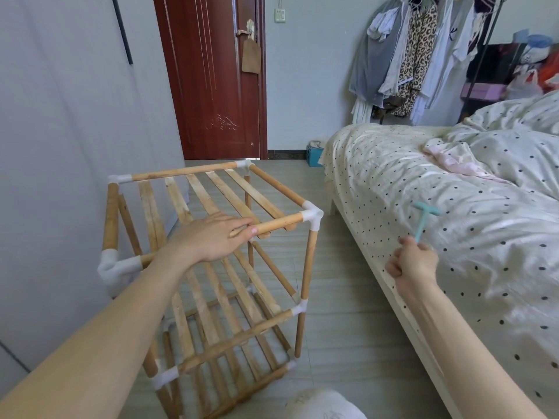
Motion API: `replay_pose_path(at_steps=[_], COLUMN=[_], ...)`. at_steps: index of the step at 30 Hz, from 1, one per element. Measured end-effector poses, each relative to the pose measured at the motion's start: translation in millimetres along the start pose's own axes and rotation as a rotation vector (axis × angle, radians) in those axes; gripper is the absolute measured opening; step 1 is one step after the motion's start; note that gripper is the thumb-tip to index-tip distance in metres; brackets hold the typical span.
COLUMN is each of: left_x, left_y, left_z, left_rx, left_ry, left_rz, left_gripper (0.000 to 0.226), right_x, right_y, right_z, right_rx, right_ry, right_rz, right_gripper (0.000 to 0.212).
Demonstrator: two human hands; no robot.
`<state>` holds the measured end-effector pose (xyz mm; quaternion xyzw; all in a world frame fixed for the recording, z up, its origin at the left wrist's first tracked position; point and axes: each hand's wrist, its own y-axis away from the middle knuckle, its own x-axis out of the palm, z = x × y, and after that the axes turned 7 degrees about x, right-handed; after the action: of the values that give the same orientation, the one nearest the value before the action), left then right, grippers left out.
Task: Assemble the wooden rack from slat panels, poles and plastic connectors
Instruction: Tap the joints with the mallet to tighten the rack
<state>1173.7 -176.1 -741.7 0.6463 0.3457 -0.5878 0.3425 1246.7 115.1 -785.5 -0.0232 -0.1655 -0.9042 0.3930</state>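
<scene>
The wooden rack (308, 261) stands on the floor with three tiers of slat panels joined by poles and white plastic connectors (313, 216). My left hand (211, 237) lies on the top tier's front rail, fingers wrapped over the pole. The near left connector (115, 267) hangs low, so the top panel's left side looks tilted. My right hand (413, 263) grips the handle of a small teal plastic hammer (423, 219), raised beside the bed and well right of the rack.
A bed (453, 207) with a dotted sheet fills the right side. A grey wall (60, 131) runs close along the rack's left. A red-brown door (211, 77) stands behind, and clothes hang at the back right. My knee (323, 403) shows at the bottom.
</scene>
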Motion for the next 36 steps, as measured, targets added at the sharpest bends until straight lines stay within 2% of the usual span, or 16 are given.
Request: replay_pose_path(at_steps=[2,4,5,7,9,12,13,16,18,19,21,23,27,31,34,36], left_x=[1.0,0.6,0.4,0.7,1.1,1.1,0.9,0.5,2.1,2.5,1.9,0.2,2.7,4.3,-19.4,-37.3], left_y=[-1.9,-2.1,-1.8,-0.9,-1.9,-3.3,-3.1,-1.9,-2.7,-3.6,-4.4,-4.3,-10.6,-30.0,-31.6,-24.8], left_z=[-0.3,0.2,0.5,0.0,-0.5,0.0,0.5,-0.3,1.0,1.6,1.2,-2.2,-18.1,-41.1,-52.9,-56.3], left_rx=[-0.006,-0.008,-0.010,-0.017,-0.020,-0.025,-0.023,-0.021,-0.025,-0.025,-0.021,-0.021,-0.060,-0.207,-0.148,-0.042], left_ry=[-0.009,-0.002,0.003,-0.002,-0.008,-0.002,0.006,0.015,0.013,0.011,0.027,0.061,0.094,0.200,0.486,0.507], left_rz=[-0.004,-0.008,-0.008,-0.006,-0.003,-0.006,-0.010,-0.008,0.001,0.002,-0.004,0.013,0.021,0.140,0.282,0.241], left_gripper=[0.064,0.063,0.062,0.063,0.068,0.064,0.062,0.061,0.064,0.064,0.062,0.057,0.052,0.054,0.057,0.049], right_x=[3.0,5.5,4.7,4.0,5.1,8.7,8.7,12.5,16.1,17.8,23.0,33.1,65.7,101.4,116.2,118.6], right_y=[8.4,16.3,11.6,3.0,1.9,17.4,17.6,0.9,0.4,3.5,21.3,32.4,33.3,30.8,24.7,14.3], right_z=[-8.2,-18.8,-15.6,-2.9,-7.1,-20.6,-16.3,2.5,-6.4,-16.1,-27.2,-19.8,-4.3,3.5,11.9,14.1], right_rx=[-0.023,-0.015,-0.016,0.033,0.007,-0.113,-0.142,-0.074,-0.130,-0.212,-0.279,-0.277,-0.054,-0.006,0.014,0.030], right_ry=[0.167,0.324,0.296,0.044,0.080,0.455,0.458,0.111,0.208,0.380,0.590,0.500,-0.003,-0.034,-0.029,-0.051], right_rz=[0.103,0.363,0.352,0.140,0.010,0.400,0.440,0.108,-0.032,0.052,0.394,0.501,0.397,0.507,0.592,0.607], right_gripper=[0.018,0.021,0.020,0.017,0.016,0.017,0.016,0.013,0.016,0.017,0.018,0.018,0.022,0.026,0.030,0.028])
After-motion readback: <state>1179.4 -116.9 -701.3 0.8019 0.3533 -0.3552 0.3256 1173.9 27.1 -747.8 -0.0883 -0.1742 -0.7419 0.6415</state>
